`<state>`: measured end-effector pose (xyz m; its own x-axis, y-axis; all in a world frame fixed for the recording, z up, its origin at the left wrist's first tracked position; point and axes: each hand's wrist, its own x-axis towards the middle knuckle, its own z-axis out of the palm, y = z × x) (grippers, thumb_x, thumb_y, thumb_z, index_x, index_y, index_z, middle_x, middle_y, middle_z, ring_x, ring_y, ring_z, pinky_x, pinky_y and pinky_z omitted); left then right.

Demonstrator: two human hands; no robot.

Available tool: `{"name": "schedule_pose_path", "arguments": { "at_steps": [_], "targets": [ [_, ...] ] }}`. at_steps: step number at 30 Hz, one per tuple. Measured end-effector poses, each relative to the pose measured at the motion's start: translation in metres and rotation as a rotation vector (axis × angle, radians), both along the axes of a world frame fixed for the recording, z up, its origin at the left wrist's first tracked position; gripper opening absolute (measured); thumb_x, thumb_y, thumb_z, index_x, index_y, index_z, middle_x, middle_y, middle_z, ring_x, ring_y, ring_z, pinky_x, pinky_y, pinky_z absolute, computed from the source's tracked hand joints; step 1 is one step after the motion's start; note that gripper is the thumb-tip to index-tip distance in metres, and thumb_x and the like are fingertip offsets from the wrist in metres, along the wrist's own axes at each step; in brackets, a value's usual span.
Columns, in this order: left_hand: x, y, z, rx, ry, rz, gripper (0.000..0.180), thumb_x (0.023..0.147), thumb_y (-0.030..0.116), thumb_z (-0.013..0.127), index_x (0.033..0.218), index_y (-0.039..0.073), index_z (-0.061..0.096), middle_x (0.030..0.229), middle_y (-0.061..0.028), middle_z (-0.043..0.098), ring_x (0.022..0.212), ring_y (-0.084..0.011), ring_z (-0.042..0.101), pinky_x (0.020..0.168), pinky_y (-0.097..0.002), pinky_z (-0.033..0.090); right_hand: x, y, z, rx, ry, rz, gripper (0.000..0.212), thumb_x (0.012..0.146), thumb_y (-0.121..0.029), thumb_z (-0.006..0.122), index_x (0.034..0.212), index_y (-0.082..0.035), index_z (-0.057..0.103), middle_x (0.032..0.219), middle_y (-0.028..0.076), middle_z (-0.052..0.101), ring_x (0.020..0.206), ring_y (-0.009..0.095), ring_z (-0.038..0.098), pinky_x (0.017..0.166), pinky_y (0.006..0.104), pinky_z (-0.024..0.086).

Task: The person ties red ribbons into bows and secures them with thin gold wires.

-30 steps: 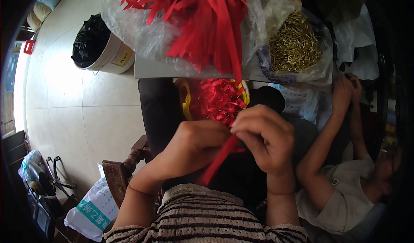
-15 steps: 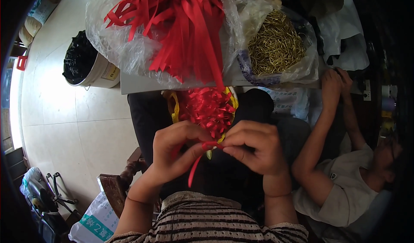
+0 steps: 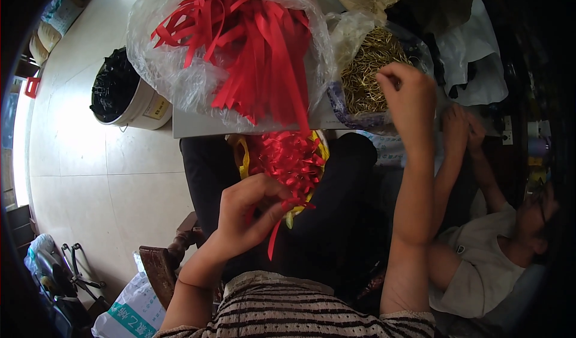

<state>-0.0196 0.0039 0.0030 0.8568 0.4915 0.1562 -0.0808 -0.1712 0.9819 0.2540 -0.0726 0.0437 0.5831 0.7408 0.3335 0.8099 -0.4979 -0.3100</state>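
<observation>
My left hand (image 3: 249, 212) is closed in a pinch on a red ribbon (image 3: 274, 240). A looped part shows at the fingertips and one end hangs down. Just beyond it, between my legs, many small red ribbon bows (image 3: 285, 161) fill a yellow-edged bag (image 3: 241, 158). My right hand (image 3: 411, 95) reaches over the plastic bag of thin gold wire pieces (image 3: 365, 68) on the table. Thumb and forefinger come together at the pile's edge; anything between them is too small to make out. Left of that bag, long cut red ribbons (image 3: 258, 56) lie on clear plastic (image 3: 168, 86).
The grey table (image 3: 195, 128) ends just past my knees. A white bucket (image 3: 141, 104) with a black liner stands on the floor to its left. A wooden chair arm (image 3: 159, 272) is beside my left forearm. Close on my right sits another person (image 3: 486, 260), hands at the table edge.
My right hand has let go of the red ribbon and moved forward and right to the gold wire pieces. My left hand keeps the ribbon in nearly the same place.
</observation>
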Motion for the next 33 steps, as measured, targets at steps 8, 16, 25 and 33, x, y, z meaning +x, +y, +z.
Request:
{"name": "schedule_pose_path", "arguments": {
  "at_steps": [8, 16, 25, 33],
  "targets": [
    [0.011, -0.001, 0.003, -0.094, 0.015, -0.017, 0.009, 0.073, -0.002, 0.065, 0.080, -0.001, 0.060, 0.078, -0.0079, 0.062, 0.072, -0.0166, 0.059, 0.067, -0.0250, 0.045, 0.017, -0.017, 0.011, 0.352, 0.859, -0.040, 0.007, 0.084, -0.009, 0.063, 0.080, -0.003, 0.062, 0.063, -0.001, 0.058, 0.048, 0.003, 0.048, 0.043, 0.0165, 0.034],
    [0.028, -0.001, 0.001, -0.035, 0.021, -0.131, 0.013, 0.075, -0.006, 0.063, 0.088, -0.002, 0.060, 0.079, -0.0064, 0.060, 0.069, -0.0113, 0.059, 0.060, -0.0226, 0.046, -0.006, -0.025, 0.036, -0.091, 0.253, -0.158, 0.010, 0.082, -0.008, 0.063, 0.077, 0.000, 0.060, 0.062, 0.002, 0.060, 0.050, 0.008, 0.055, 0.047, 0.0212, 0.039],
    [0.061, -0.012, -0.005, -0.455, -0.277, -0.140, 0.011, 0.079, -0.003, 0.064, 0.089, -0.002, 0.061, 0.108, -0.0121, 0.054, 0.091, -0.0160, 0.059, 0.077, -0.0268, 0.049, -0.051, -0.050, 0.005, 0.611, 1.273, 0.234, 0.009, 0.084, -0.005, 0.061, 0.092, -0.001, 0.057, 0.074, 0.007, 0.063, 0.055, 0.011, 0.059, 0.047, 0.0193, 0.045],
    [0.055, -0.008, -0.006, -0.579, -0.339, -0.197, 0.010, 0.081, 0.001, 0.065, 0.089, -0.003, 0.062, 0.113, -0.0149, 0.051, 0.094, -0.0209, 0.059, 0.082, -0.0328, 0.050, -0.100, -0.063, -0.031, 0.699, 1.639, 0.233, 0.011, 0.084, -0.005, 0.063, 0.092, 0.000, 0.057, 0.084, 0.004, 0.063, 0.076, 0.007, 0.060, 0.066, 0.0185, 0.047]
  ]
}}
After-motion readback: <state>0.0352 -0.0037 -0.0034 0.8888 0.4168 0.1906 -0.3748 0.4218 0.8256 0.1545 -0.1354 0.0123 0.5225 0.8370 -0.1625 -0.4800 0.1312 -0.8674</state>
